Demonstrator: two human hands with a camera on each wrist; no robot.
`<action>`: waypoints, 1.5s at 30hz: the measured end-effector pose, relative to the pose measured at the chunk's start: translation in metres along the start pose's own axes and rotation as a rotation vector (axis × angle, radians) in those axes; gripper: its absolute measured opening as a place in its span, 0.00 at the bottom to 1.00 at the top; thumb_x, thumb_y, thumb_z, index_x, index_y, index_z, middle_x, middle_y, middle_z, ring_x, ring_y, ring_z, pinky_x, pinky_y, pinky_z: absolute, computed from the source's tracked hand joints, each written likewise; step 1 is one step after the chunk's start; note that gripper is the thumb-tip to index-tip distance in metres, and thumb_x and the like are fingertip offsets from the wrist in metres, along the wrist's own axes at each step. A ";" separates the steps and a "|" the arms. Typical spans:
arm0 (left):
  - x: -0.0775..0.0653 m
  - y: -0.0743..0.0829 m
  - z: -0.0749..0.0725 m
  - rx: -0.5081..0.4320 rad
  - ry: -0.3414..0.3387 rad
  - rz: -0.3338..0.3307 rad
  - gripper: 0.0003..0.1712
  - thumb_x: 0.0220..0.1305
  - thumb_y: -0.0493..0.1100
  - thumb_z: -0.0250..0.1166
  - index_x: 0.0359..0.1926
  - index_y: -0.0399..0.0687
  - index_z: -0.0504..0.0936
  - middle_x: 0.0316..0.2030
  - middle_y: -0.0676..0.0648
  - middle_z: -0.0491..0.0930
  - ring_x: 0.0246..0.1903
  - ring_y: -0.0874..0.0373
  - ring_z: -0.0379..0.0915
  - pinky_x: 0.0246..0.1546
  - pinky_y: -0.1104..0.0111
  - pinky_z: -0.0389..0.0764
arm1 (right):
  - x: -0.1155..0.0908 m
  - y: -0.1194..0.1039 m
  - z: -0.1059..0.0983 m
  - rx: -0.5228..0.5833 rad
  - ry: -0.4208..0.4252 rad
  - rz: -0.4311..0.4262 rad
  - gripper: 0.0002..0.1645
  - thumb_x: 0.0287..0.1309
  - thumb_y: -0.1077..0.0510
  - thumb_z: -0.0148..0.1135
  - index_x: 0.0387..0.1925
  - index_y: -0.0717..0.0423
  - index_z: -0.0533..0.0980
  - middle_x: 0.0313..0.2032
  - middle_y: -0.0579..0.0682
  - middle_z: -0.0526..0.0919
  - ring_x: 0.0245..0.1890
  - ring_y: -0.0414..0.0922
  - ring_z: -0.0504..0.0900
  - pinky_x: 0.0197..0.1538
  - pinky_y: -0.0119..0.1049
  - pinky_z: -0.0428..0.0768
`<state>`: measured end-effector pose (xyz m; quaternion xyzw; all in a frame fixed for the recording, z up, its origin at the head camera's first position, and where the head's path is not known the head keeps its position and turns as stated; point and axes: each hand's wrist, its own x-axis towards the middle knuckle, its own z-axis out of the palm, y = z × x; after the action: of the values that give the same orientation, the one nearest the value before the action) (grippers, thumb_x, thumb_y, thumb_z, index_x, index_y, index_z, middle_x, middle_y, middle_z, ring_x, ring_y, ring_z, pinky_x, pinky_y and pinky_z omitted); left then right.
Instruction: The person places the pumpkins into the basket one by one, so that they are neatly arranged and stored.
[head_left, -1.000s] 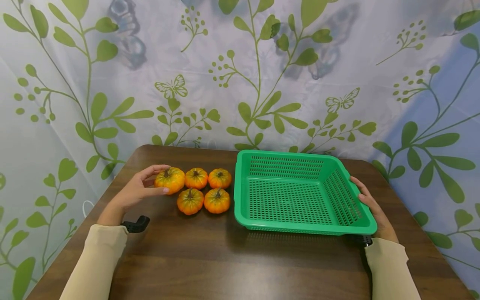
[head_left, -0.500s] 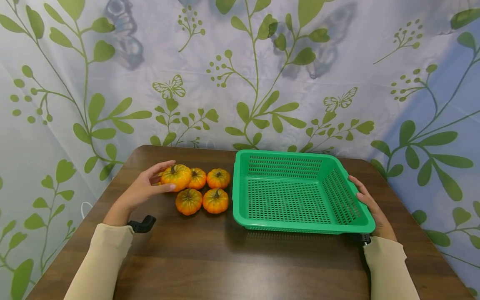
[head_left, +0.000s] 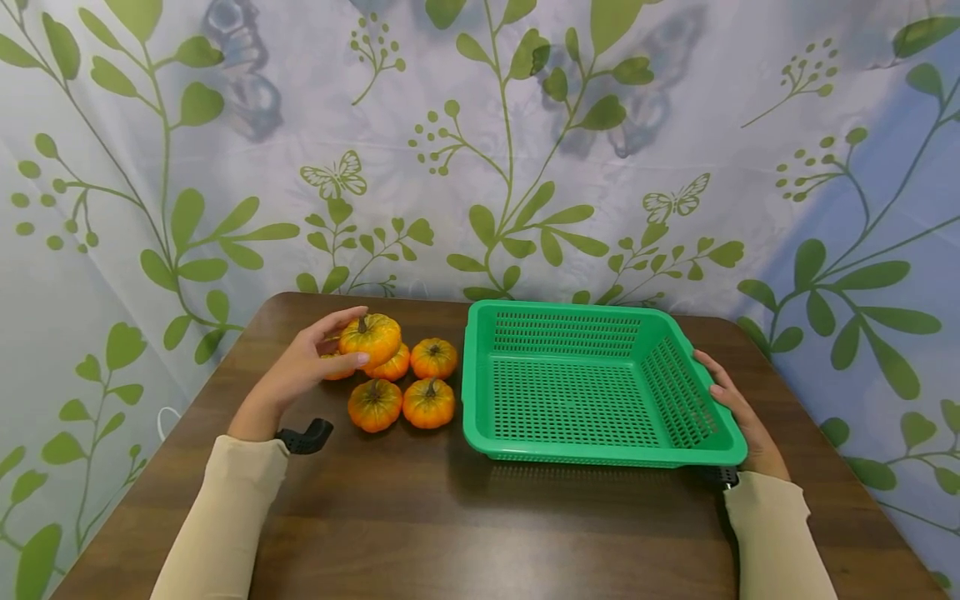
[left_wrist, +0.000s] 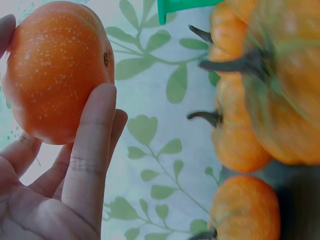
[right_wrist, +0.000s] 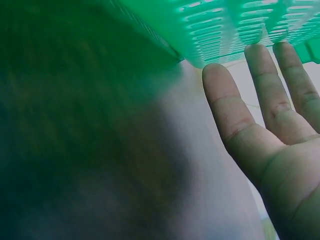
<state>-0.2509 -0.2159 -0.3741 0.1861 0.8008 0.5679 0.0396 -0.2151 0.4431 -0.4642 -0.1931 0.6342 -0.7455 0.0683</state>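
My left hand (head_left: 303, 367) holds a small orange-yellow pumpkin (head_left: 372, 337) between thumb and fingers, raised over the others. Its smooth, speckled underside shows in the left wrist view, with fingertips (left_wrist: 100, 97) against it. Below and beside it on the table are several more little pumpkins, one (head_left: 429, 404) near the green basket (head_left: 592, 456), another (head_left: 339, 367) partly hidden by the hand. My right hand (head_left: 750, 429) rests at the basket's right side, thumb at the rim. In the right wrist view its straight fingers (right_wrist: 222, 95) touch the slotted outer wall. No pumpkin lies in the basket.
The brown wooden table (head_left: 420, 517) has its back edge close to a hanging cloth (head_left: 420, 192) printed with leaves and butterflies. A black strap mount (head_left: 306, 436) juts from the left wrist, above the tabletop.
My left hand has lifted its pumpkin off the table and carried it to the right and up, uncovering part of another pumpkin behind it. The right hand and basket keep their places.
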 end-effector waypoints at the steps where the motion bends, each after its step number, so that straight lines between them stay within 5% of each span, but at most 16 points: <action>1: 0.002 0.001 0.001 -0.004 -0.002 0.004 0.41 0.75 0.39 0.69 0.83 0.43 0.63 0.82 0.37 0.58 0.75 0.32 0.60 0.76 0.37 0.60 | 0.000 0.000 0.000 0.013 -0.009 -0.003 0.31 0.84 0.51 0.36 0.82 0.32 0.60 0.67 0.40 0.75 0.57 0.39 0.83 0.55 0.35 0.86; 11: 0.020 0.012 0.017 0.007 -0.033 0.098 0.41 0.75 0.35 0.68 0.83 0.39 0.63 0.82 0.35 0.59 0.76 0.32 0.61 0.76 0.36 0.60 | 0.001 0.000 0.000 0.016 0.009 0.006 0.30 0.84 0.50 0.38 0.81 0.31 0.61 0.67 0.39 0.76 0.57 0.38 0.83 0.55 0.35 0.86; 31: 0.038 0.038 0.049 -0.089 -0.112 0.110 0.42 0.72 0.39 0.71 0.83 0.48 0.66 0.81 0.43 0.61 0.73 0.38 0.65 0.73 0.40 0.67 | 0.000 -0.001 0.002 -0.008 0.021 0.012 0.31 0.84 0.48 0.39 0.82 0.31 0.60 0.67 0.39 0.75 0.56 0.38 0.82 0.55 0.35 0.86; 45: 0.054 0.064 0.075 -0.143 -0.184 0.182 0.42 0.72 0.38 0.71 0.83 0.46 0.66 0.81 0.44 0.64 0.72 0.40 0.67 0.74 0.41 0.68 | 0.001 -0.001 0.003 -0.013 -0.017 -0.015 0.32 0.85 0.51 0.34 0.83 0.30 0.58 0.70 0.36 0.74 0.60 0.37 0.81 0.57 0.35 0.85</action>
<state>-0.2644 -0.1119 -0.3332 0.3060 0.7312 0.6051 0.0741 -0.2148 0.4407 -0.4627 -0.2044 0.6371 -0.7402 0.0668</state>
